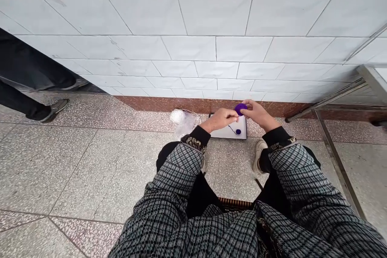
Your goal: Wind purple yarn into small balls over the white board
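My right hand (256, 113) is closed around the edge of a small round purple yarn piece (240, 109), held above a shallow white tray (222, 132) with a dark rim. Close against it on the left, my left hand (222, 120) has its fingers pinched together; what is between them is too small to make out. In the tray lies a little dark purple yarn ball (238, 132), and a dark strand runs from it up toward my left hand. Left of the tray, a white yarn ball (177, 117) sits by a clear plastic bag (186, 125) on the floor.
A white tiled wall (193, 48) rises just behind the tray. At the right stands a metal-legged frame (335, 161). Another person's dark-trousered legs (30, 76) are at the far left. My shoe (259, 156) rests on the speckled floor.
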Demonstrator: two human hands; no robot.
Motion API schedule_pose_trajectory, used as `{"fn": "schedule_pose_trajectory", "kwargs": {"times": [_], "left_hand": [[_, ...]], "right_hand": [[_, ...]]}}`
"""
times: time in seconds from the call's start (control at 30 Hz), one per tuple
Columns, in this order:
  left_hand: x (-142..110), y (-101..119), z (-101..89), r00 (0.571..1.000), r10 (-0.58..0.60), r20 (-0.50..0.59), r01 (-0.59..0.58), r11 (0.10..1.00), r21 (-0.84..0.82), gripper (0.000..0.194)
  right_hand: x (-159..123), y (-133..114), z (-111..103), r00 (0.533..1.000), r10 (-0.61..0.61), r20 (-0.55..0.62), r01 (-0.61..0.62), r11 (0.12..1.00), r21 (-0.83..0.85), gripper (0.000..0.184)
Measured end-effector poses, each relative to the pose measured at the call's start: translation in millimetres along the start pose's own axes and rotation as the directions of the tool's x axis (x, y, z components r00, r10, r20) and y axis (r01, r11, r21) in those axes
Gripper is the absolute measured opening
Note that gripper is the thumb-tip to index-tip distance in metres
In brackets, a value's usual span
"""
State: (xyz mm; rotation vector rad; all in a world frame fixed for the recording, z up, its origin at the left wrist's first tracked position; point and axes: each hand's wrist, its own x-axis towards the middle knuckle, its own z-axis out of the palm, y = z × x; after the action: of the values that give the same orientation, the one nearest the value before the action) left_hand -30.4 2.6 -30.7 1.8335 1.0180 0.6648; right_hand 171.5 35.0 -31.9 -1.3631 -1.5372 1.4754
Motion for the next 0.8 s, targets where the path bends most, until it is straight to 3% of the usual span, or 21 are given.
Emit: {"fn": "schedule_pose_trajectory", "kwargs": {"times": [0.1,0.2,0.3,0.4,0.5,0.57,0.67,0.8], "left_hand": [[0,-4,-10.6,0.984,-0.012,-0.176,0.009,1.0,-0.018,0.015],[2,-10,-14.6,0.972,-0.045,-0.231,0.034,0.998,-0.05,0.016],[4,-15,-10.1,0.965,-0.089,-0.248,0.079,0.996,-0.051,0.018],[5,-15,-1.9,0.988,-0.086,-0.131,0.085,0.996,-0.016,0.017],[3,-10,4.0,0.997,-0.04,0.065,0.04,0.999,0.003,0.019],[1,-5,5.0,0.992,-0.001,0.129,0.002,1.0,-0.008,0.021],[-1,-2,3.5,0.991,0.008,0.13,-0.007,1.0,-0.006,0.021],[0,-3,2.6,0.993,-0.052,0.109,0.05,0.999,0.016,0.022]], "right_hand": [[-8,-7,-2,0.95,0.087,0.298,-0.07,0.995,-0.067,0.028],[-14,-13,-4,0.883,0.031,0.468,-0.112,0.983,0.146,0.036],[-14,-16,-4,0.93,-0.081,0.359,-0.078,0.911,0.406,0.047],[-10,-15,-3,0.98,-0.098,0.175,-0.01,0.847,0.531,0.051],[-5,-13,1,0.999,-0.035,0.015,0.024,0.884,0.467,0.048],[-2,-10,5,0.999,-0.024,-0.036,0.036,0.926,0.376,0.045],[0,-5,9,0.998,-0.055,-0.03,0.061,0.965,0.256,0.04],[3,-4,8,0.994,-0.072,-0.082,0.096,0.93,0.355,0.037]]}}
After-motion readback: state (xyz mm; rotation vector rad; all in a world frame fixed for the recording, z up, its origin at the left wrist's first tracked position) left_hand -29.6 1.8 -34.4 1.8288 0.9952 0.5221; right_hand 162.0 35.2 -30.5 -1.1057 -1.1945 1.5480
